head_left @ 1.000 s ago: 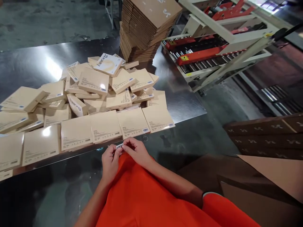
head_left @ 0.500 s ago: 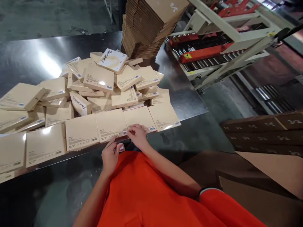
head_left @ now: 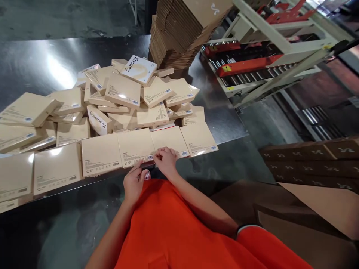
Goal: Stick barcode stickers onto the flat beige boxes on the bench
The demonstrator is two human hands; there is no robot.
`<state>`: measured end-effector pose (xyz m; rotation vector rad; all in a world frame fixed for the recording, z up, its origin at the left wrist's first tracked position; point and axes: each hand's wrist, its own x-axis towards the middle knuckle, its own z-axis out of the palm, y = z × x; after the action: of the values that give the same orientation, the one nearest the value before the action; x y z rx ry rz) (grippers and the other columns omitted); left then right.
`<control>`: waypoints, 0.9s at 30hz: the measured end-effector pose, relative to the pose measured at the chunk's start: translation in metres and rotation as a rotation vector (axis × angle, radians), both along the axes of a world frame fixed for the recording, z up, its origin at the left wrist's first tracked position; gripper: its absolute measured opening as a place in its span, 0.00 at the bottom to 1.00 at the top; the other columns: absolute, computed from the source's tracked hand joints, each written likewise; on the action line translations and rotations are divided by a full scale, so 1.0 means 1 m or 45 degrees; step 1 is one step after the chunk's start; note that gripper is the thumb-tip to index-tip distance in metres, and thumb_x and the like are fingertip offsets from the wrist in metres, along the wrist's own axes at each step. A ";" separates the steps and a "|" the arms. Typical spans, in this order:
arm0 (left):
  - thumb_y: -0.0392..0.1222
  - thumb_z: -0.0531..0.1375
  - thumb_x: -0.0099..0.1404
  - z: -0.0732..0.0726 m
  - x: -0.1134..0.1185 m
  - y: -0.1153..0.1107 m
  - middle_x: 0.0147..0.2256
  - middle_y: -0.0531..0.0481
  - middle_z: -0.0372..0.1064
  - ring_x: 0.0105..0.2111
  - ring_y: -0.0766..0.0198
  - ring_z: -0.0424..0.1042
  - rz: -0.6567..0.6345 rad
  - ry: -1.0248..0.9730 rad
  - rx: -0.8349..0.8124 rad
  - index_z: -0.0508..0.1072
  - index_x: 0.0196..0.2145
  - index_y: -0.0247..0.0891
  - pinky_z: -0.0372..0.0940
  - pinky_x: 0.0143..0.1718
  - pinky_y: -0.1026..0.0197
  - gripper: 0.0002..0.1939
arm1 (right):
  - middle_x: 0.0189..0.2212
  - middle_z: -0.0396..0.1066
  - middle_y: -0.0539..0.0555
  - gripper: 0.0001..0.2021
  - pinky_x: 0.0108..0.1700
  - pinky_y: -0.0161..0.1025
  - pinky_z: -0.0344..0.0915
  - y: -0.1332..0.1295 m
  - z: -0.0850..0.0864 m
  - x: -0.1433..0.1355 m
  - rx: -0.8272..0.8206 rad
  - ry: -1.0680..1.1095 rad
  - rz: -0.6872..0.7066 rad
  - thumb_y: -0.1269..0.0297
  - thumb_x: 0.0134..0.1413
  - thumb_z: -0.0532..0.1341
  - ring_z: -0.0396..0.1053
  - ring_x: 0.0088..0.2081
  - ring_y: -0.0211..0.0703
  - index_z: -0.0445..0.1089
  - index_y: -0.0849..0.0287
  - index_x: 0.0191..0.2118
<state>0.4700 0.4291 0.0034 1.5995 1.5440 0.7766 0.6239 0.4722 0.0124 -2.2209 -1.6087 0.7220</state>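
A row of flat cream boxes lies along the near edge of the metal table, with small print and barcodes facing up. My left hand (head_left: 134,184) is bent closed at the front edge of one cream box (head_left: 136,144), its fingertips by that edge. Beside its thumb shows a small white piece with red print (head_left: 147,175), like a label, partly hidden by the hand. My right hand (head_left: 167,161) is pinched at the barcode corner of the same box, overlapping the neighbouring box (head_left: 169,139). Whatever its fingertips hold is too small to make out.
Behind the row, a loose heap of similar boxes (head_left: 123,89) covers the metal table (head_left: 25,71); a white-faced box (head_left: 139,70) tops it. A stack of folded cartons (head_left: 179,30) stands at the back. Right are a roller machine (head_left: 252,63) and brown cartons (head_left: 308,160).
The view has shifted slightly, so boxes and hands appear a little further right. Both hands keep nearly the same place and pose at the box's front edge.
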 end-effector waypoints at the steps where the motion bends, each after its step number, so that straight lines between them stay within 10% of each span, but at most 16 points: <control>1: 0.44 0.55 0.64 0.000 0.000 0.000 0.50 0.44 0.72 0.47 0.54 0.74 -0.007 0.008 0.000 0.73 0.21 0.41 0.69 0.43 0.55 0.15 | 0.39 0.71 0.54 0.07 0.45 0.45 0.51 0.000 0.000 0.000 0.005 -0.010 0.003 0.66 0.50 0.60 0.59 0.46 0.50 0.71 0.57 0.24; 19: 0.45 0.57 0.63 -0.004 -0.004 0.003 0.52 0.46 0.71 0.48 0.51 0.73 0.005 0.024 -0.095 0.68 0.17 0.40 0.67 0.44 0.51 0.18 | 0.36 0.68 0.56 0.09 0.43 0.46 0.52 0.011 -0.002 -0.003 -0.007 -0.318 0.112 0.57 0.51 0.64 0.61 0.41 0.51 0.68 0.57 0.31; 27: 0.44 0.57 0.63 0.019 -0.019 0.004 0.46 0.44 0.76 0.49 0.55 0.73 0.042 -0.336 -0.052 0.77 0.29 0.40 0.66 0.50 0.54 0.11 | 0.38 0.70 0.56 0.05 0.47 0.46 0.58 -0.010 0.018 -0.011 0.222 0.253 0.123 0.68 0.55 0.56 0.65 0.42 0.48 0.66 0.57 0.38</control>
<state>0.4507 0.4330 0.0219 1.3833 1.3891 0.9279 0.6127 0.4622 0.0305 -1.8983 -1.6215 0.7702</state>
